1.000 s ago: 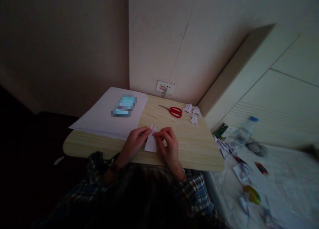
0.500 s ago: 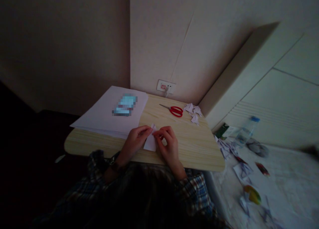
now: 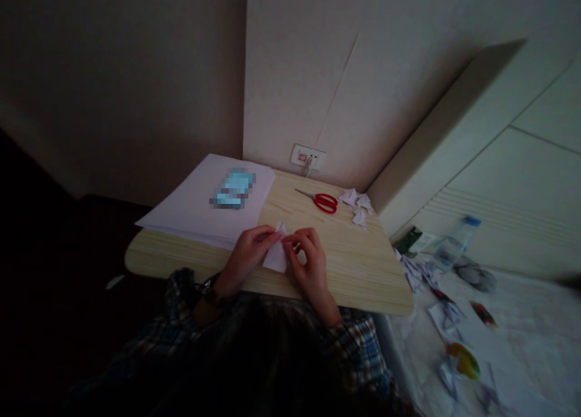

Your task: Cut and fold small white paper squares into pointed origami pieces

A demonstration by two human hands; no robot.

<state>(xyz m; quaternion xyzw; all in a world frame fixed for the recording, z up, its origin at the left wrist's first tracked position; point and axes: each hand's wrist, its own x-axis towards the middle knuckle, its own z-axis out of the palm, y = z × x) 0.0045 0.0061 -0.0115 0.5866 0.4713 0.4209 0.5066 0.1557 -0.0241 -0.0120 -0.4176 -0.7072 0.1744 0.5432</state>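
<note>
Between my two hands, near the front edge of the wooden table [image 3: 363,278], is a small folded piece of white paper [image 3: 275,259], narrow at its top and wider below. My left hand [image 3: 251,250] pinches its upper left side with thumb and forefinger. My right hand [image 3: 309,259] is closed on its upper right edge, thumb and fingertips together. Beyond the hands lie red-handled scissors [image 3: 325,203], blades to the left. Several small folded paper pieces [image 3: 360,217] sit near the table's back right corner.
Large white paper sheets [image 3: 181,208] cover the table's left part, with a blurred-out phone-like device [image 3: 233,189] on top. A wall socket [image 3: 308,157] holds a plug. Right of the table, a bed [image 3: 535,314] bears a clear bottle [image 3: 456,246] and scattered folded papers.
The view has shifted slightly, so the table and its things appear a little further right. Both hands keep their hold on the folded paper, with hardly any change in finger position.
</note>
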